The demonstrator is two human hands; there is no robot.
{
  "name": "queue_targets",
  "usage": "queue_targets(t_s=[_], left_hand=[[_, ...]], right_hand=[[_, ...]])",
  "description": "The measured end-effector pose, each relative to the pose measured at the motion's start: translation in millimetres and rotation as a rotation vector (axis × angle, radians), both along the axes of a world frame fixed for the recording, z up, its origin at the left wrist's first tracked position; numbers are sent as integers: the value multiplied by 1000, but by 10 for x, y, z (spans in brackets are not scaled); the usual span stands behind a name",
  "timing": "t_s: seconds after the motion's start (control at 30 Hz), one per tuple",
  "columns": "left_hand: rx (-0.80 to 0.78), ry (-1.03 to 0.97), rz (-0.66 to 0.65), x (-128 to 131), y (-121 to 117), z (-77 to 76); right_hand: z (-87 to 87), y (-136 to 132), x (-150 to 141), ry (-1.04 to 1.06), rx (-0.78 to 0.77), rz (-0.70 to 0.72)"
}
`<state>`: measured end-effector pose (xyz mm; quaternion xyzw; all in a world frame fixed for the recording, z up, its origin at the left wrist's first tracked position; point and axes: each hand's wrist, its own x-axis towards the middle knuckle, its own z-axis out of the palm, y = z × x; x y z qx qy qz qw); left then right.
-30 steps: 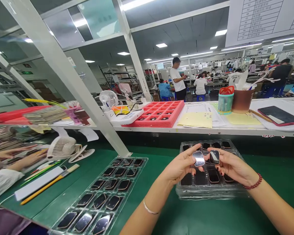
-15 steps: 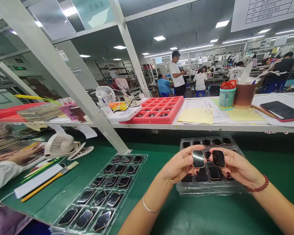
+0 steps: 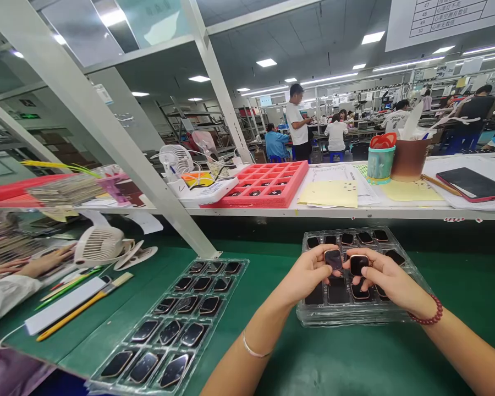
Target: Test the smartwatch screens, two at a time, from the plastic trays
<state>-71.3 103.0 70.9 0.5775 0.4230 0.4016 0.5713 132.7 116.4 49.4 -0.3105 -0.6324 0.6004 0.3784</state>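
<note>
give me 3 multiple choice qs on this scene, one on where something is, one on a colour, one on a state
1. What are the left hand and right hand over?
A) the red tray on the shelf
B) the stacked clear plastic trays
C) the white desk fan

2. What colour is the bead bracelet on the right wrist?
A) blue
B) white
C) dark red

3. What does each hand hold?
A) a pen
B) nothing
C) a dark rounded-square piece, and another

Answers:
1 B, both hands are above the stack.
2 C, the beads show dark red.
3 C, each piece sits between fingers and thumb.
</note>
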Motion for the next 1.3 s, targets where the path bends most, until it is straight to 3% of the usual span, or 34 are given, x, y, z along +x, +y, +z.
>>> queue_targets(t_s=[0.4, 1.3], left_hand=[[19, 51, 52, 59, -43, 11], [75, 6, 18, 108, -190, 120]], right_hand=[[19, 1, 16, -21, 44, -33], [80, -134, -5, -82, 67, 38]])
